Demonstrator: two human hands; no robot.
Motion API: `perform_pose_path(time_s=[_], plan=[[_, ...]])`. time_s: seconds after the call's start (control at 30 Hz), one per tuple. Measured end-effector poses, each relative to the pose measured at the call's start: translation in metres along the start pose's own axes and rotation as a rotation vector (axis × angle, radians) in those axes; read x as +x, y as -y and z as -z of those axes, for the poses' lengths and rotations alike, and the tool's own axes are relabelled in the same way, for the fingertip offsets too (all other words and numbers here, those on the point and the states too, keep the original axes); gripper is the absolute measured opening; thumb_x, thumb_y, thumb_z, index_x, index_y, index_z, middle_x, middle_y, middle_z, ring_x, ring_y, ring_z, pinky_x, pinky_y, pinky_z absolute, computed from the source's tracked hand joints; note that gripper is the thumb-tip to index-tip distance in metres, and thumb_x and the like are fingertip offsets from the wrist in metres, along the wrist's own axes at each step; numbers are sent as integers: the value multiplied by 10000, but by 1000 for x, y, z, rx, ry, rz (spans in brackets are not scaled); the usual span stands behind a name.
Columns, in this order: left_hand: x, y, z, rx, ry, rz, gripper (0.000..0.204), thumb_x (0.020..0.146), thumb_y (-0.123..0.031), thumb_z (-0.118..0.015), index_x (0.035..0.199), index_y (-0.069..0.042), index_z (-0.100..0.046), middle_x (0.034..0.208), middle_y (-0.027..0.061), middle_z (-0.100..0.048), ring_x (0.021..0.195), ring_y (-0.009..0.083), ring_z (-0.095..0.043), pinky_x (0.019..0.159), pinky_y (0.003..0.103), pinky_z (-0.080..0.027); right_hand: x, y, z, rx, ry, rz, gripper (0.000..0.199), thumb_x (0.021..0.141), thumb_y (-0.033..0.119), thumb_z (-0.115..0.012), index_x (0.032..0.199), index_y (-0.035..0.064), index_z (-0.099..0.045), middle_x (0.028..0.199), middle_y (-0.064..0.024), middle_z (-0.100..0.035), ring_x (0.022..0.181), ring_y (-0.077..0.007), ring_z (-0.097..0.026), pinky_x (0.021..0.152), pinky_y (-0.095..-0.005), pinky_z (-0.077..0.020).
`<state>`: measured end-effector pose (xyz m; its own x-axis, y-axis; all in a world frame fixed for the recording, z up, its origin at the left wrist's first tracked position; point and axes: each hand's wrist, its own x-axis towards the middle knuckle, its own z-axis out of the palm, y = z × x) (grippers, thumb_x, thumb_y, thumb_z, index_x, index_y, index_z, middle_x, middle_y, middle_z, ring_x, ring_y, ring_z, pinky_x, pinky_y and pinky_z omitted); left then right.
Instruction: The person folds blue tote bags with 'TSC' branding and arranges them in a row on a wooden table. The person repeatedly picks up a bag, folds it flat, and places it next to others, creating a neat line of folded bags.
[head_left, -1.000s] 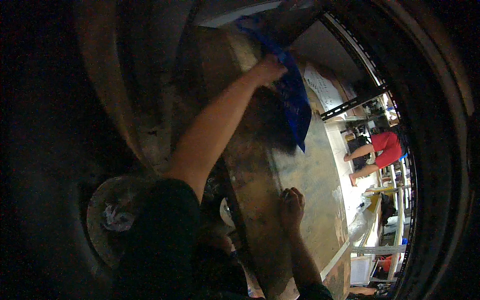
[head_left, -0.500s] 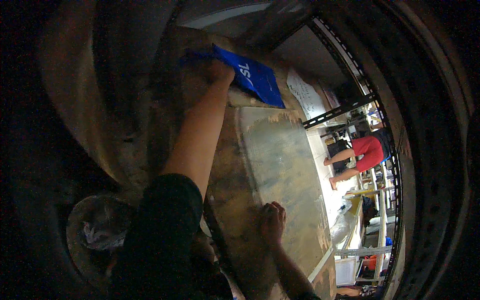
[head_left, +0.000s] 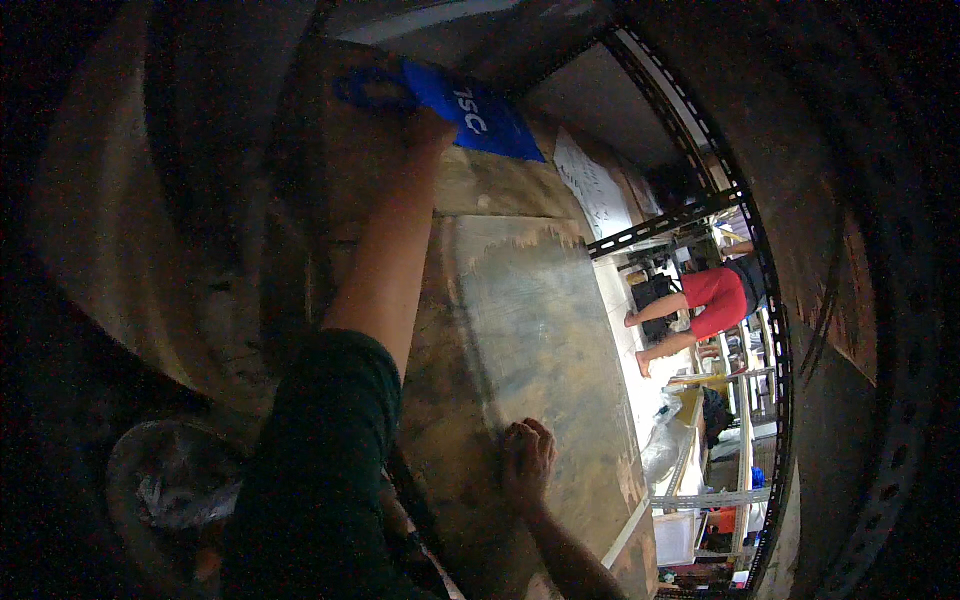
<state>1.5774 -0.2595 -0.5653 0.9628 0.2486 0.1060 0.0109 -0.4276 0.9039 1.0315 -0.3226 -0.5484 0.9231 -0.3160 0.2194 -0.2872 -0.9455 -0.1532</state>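
My left hand [head_left: 430, 132] is stretched far forward at the lower edge of a flat blue bag [head_left: 490, 118] with pale printing. Its fingers are lost in the dark, so their grip does not show. Dark blue loop handles [head_left: 375, 88] lie just beyond that hand, to the left. Nearer me, my right hand [head_left: 528, 462] rests with curled fingers on a worn wooden board [head_left: 540, 340] with grey smears. Nothing shows inside its fingers.
A white sheet with handwriting [head_left: 590, 190] lies right of the bag. Black slotted metal posts [head_left: 660, 222] frame the right side. Beyond them, a person in red shorts [head_left: 718, 300] bends near shelves. A round container with clear plastic [head_left: 180, 490] stands at lower left.
The blue bag has gone from slanted to lying flatter, its handles now spread in a loop. My left hand remains beside it. The view has shifted slightly; my right hand stays on the board.
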Motion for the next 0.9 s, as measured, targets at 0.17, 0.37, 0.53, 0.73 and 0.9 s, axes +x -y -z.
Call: perform_pose_path(time_s=[0.17, 0.37, 0.53, 0.73, 0.9], plan=[[4, -4, -7, 36, -19, -47, 500, 743, -351, -675, 1146, -79, -561, 1180, 161, -570, 1115, 304, -529, 955, 453, -395, 3, -7, -1, 92, 53, -54, 233, 863, 173, -514, 1068, 64, -530, 1182, -166, -490, 1087, -355, -436, 940, -472, -311], [4, -6, -11, 91, -54, -90, 528, 741, -379, -672, 1163, -86, -549, 1202, 157, -555, 1142, 298, -505, 974, 467, -366, 4, -2, 1, 41, -21, 58, 235, 857, 174, -522, 1068, 68, -524, 1182, -167, -483, 1077, -363, -431, 926, -481, -313], [4, -5, -21, 146, -84, -126, 552, 740, -402, -669, 1177, -91, -539, 1220, 155, -543, 1164, 294, -486, 990, 479, -343, -1, -9, -6, 1, -22, 15, 274, 843, 168, -535, 1099, 78, -503, 1208, -169, -460, 1087, -368, -420, 928, -493, -303], [13, -3, -20, 224, -155, -183, 581, 739, -430, -665, 1194, -98, -527, 1242, 151, -528, 1191, 288, -462, 1009, 493, -314, 4, -9, -2, -12, 131, -78, 315, 841, 180, -528, 1133, 73, -484, 1228, -176, -433, 1131, -373, -393, 956, -482, -278], [1, 6, -25, 308, -223, -267, 604, 737, -453, -662, 1208, -103, -517, 1260, 148, -516, 1213, 284, -443, 1025, 505, -290, 5, 1, 1, 5, 75, -6, 325, 842, 175, -512, 1146, 66, -475, 1221, -187, -430, 1139, -376, -385, 960, -479, -275]])
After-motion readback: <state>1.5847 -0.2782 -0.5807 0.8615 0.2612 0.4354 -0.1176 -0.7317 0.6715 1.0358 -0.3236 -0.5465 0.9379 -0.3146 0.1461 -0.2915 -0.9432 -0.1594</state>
